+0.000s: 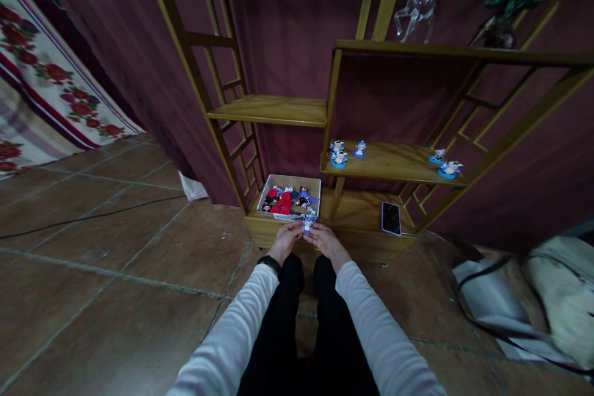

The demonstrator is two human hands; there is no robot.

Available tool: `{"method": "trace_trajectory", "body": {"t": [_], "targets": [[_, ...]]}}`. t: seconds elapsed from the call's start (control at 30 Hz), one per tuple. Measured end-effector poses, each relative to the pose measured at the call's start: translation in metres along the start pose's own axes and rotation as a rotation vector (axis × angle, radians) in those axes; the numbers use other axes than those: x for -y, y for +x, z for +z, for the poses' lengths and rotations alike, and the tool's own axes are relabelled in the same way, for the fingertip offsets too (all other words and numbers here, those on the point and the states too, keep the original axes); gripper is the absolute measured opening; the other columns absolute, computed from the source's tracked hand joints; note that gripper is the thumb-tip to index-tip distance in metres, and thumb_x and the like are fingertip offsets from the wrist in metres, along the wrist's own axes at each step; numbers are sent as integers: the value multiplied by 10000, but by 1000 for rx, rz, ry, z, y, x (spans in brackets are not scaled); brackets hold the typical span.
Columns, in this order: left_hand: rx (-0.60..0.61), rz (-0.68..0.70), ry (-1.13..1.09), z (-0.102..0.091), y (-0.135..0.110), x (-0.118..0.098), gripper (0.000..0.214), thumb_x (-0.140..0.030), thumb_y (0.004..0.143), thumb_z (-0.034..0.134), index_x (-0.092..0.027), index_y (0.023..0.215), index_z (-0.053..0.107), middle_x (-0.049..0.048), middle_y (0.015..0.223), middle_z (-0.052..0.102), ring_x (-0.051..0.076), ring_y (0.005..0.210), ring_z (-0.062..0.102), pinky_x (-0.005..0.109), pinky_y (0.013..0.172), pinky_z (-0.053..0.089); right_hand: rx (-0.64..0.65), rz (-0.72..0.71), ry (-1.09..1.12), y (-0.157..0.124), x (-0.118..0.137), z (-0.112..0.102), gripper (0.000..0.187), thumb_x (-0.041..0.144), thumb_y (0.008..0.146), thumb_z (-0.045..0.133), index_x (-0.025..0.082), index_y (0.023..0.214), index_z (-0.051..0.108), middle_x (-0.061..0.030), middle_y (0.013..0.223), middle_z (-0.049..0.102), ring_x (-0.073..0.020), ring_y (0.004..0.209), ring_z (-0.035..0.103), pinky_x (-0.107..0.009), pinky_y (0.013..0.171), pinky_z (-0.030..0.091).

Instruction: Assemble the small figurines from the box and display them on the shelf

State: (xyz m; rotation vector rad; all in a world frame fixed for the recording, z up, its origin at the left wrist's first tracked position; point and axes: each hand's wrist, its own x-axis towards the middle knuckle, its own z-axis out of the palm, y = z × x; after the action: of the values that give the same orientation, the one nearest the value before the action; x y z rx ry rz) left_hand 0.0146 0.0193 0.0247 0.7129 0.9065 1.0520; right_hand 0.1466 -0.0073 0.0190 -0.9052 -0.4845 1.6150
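Though btwn fingers (pixel 318 232), fig. (pixel 307 224) details unclear

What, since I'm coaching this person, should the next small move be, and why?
Probably raise the held figurine toward the figurine shelf, near the purple-based figurine: the left hand and right hand hold it together by the box's near edge, and its purple colouring looks similar to that shelved one's.
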Motion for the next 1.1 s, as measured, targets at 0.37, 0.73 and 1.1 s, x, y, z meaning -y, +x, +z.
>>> {"method": "trace_trajectory", "body": {"t": [0.37, 0.73, 1.1], "targets": [[34, 116, -17, 5, -8, -5, 325, -122, 496, 769, -134, 805, 669, 44, 729, 677, 121, 619, 586, 242, 621, 421, 23, -136, -64, -4, 3, 1, 354, 108, 549, 706, 208, 876, 614, 0, 830, 685, -144, 801, 633, -310, 797, 495], [29, 117, 20, 3, -6, -4, 302, -163, 517, 780, -139, 800, 679, 33, 711, 668, 99, 599, 571, 215, 589, 419, 18, -150, -99, -10, 8, 2, 323, 173, 558, 744, 193, 863, 637, -12, 831, 686, -143, 788, 634, -301, 787, 495], [11, 51, 65, 2, -3, -1, 242, -163, 559, 739, -122, 792, 686, 24, 633, 648, 72, 477, 515, 201, 491, 379, -29, -118, -103, -2, -2, -2, 342, 250, 562, 750, 204, 855, 581, 14, 766, 669, -151, 698, 651, -329, 726, 529]]}}
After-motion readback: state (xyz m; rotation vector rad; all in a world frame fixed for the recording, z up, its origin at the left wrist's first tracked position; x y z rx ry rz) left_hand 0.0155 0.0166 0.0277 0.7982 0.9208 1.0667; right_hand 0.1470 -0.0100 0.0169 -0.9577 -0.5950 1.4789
